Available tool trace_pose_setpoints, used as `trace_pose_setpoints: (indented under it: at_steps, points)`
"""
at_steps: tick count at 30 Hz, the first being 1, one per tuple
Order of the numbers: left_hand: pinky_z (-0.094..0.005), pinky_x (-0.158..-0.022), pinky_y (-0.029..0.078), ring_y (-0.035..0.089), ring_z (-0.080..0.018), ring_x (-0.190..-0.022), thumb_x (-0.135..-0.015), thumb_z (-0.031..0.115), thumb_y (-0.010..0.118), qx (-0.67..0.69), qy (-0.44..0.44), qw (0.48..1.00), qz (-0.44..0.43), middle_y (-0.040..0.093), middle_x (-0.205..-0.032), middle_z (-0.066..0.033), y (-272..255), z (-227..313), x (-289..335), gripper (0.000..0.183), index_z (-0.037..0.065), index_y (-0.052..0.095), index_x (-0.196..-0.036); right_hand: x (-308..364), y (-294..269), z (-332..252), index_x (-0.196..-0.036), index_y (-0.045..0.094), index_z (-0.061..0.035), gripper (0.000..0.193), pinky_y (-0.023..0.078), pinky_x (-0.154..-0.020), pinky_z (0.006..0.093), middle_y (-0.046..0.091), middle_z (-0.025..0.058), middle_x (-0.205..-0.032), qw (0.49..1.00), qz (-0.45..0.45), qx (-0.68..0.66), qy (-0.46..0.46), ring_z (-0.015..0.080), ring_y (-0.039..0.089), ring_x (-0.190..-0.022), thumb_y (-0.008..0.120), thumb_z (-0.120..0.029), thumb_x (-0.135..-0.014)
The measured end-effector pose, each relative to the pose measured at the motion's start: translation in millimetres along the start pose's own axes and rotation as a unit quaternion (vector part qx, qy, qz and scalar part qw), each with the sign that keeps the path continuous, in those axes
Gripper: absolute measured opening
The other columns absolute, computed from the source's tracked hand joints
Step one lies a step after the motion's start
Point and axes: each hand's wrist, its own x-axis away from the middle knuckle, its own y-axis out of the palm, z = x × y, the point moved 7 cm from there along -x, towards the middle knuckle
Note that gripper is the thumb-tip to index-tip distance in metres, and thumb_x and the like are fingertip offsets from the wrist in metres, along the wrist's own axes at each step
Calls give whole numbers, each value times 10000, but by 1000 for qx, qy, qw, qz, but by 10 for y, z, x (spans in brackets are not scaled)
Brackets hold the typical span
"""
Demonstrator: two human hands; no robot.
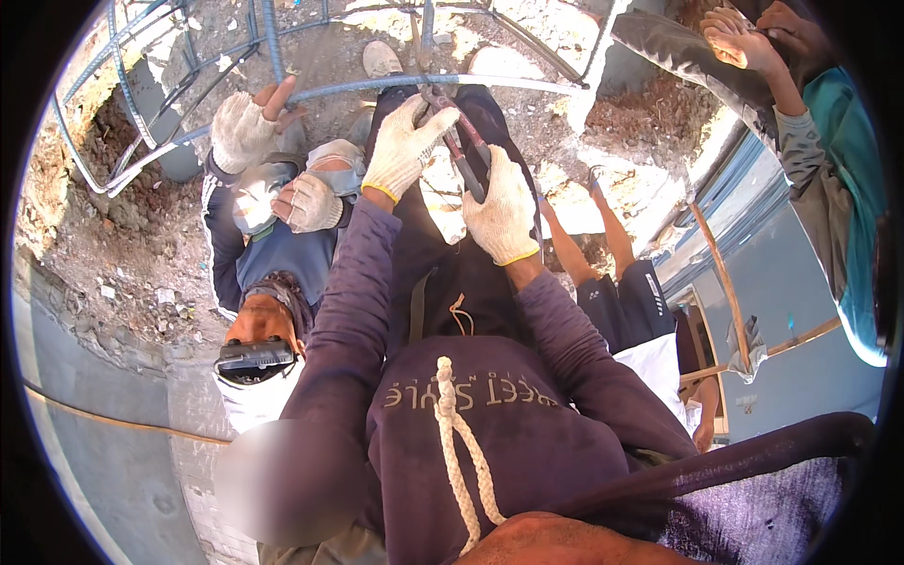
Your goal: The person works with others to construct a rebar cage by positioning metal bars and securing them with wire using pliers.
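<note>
Both my hands wear cream knitted gloves with yellow cuffs. Between them is a pair of pincers (450, 141) with long reddish handles ending in dark grips. My right hand (501, 212) is closed around the lower ends of the handles. Higher up, my left hand (407, 146) is closed at the pincers near their head, thumb lying toward the handles; its curled fingertips are partly hidden. Just beyond the tool's head runs a ribbed steel bar (363, 86), part of a bent rebar cage. Whether the jaws touch the bar or grip any wire is too small to tell.
At left, a co-worker in gloves (240, 132) has one hand by the rebar. Another person's bare hands (739, 38) are at the upper right, and a person in dark shorts (626, 306) stands at right. Dug soil (113, 250), a grey wall (94, 452) and wooden poles (720, 273) surround us.
</note>
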Motion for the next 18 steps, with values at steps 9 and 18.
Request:
trace_pose_setpoints:
  at_steps: [9, 18]
  points:
    - [-305, -707, 488, 614, -151, -745, -871, 407, 719, -115, -69, 990, 29, 682, -860, -69, 83, 114, 4, 405, 55, 707, -1072, -500, 346, 634, -1347, 454, -31, 682, 534, -803, 407, 599, 173, -1029, 977, -151, -131, -72, 336, 638, -899, 715, -48, -717]
    - [-313, -679, 474, 585, -170, -725, -867, 388, 735, -189, -50, 979, 56, 618, -770, -78, 62, -165, -130, 411, 32, 710, -1072, -453, 1145, 990, -1358, 440, -44, 657, 513, -882, 338, 554, 75, -1166, 759, -317, -555, 124, 186, 585, -1053, 754, -110, -785]
